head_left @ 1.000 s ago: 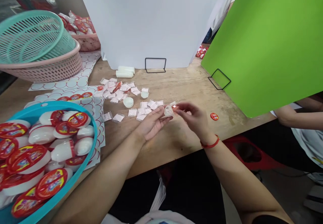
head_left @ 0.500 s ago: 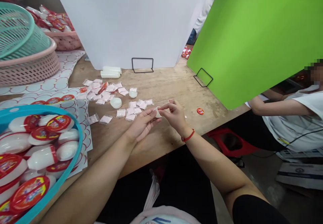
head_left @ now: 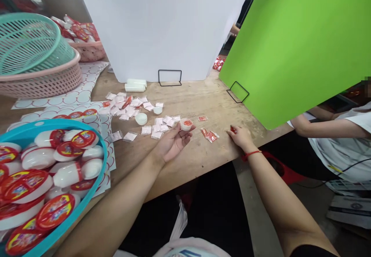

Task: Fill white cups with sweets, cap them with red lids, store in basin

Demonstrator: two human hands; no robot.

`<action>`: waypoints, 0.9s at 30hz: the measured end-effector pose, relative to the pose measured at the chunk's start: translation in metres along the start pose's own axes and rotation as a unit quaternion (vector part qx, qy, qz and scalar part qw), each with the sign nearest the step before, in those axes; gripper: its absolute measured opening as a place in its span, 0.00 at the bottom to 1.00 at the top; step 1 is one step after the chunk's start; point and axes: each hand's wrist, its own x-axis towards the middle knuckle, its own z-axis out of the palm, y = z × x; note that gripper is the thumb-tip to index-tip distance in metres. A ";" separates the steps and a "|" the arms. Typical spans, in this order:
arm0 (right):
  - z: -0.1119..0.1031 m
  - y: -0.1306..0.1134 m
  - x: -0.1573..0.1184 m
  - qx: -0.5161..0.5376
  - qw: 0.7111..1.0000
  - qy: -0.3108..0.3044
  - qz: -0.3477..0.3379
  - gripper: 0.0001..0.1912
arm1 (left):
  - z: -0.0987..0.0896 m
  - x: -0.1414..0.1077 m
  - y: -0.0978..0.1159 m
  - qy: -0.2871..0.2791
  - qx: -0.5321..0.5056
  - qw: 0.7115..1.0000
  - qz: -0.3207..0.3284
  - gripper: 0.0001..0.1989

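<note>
My left hand (head_left: 175, 143) holds a small white plastic cup (head_left: 185, 125) between thumb and fingers, its mouth tipped upward. Something red shows inside the cup. Over at the right of the wooden table, my right hand (head_left: 242, 137) has its fingertips closed on a round red label (head_left: 233, 130), mostly hidden beneath them. Between the two hands lie red packets (head_left: 210, 135) and another single red packet (head_left: 202, 118). Small pale pink sachets (head_left: 164, 122) are scattered left of the cup, near an upturned-looking translucent cup (head_left: 141, 119) and a smaller cup (head_left: 158, 110).
A blue basket (head_left: 104, 154) full of white-and-red capsules stands at the left front. Behind it are a pink basket (head_left: 69, 73) and a green basket (head_left: 55, 52). White (head_left: 168, 25) and green (head_left: 290, 48) boards stand along the back. Another person's arm (head_left: 324, 125) rests at far right.
My hands have parted: the right moved from the cup to the round label at the right. The left keeps the cup, now showing red inside. Red packets now show on the table between them.
</note>
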 end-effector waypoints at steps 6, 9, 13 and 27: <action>0.000 0.003 -0.004 0.016 0.999 -0.015 -0.037 0.18 | 0.000 0.001 -0.007 -0.012 0.003 1.000 0.010 0.12; -0.003 -0.039 -0.013 0.220 0.973 -0.028 -0.064 0.25 | 0.002 0.000 -0.008 -0.010 0.011 1.000 0.006 0.11; 0.003 -0.110 -0.027 0.457 0.872 -0.135 -0.110 0.21 | 0.002 -0.001 -0.009 -0.023 0.019 0.999 -0.012 0.13; 0.011 -0.139 -0.042 0.264 0.872 -0.157 -0.382 0.25 | 0.004 -0.001 -0.007 -0.044 -0.006 0.999 0.015 0.11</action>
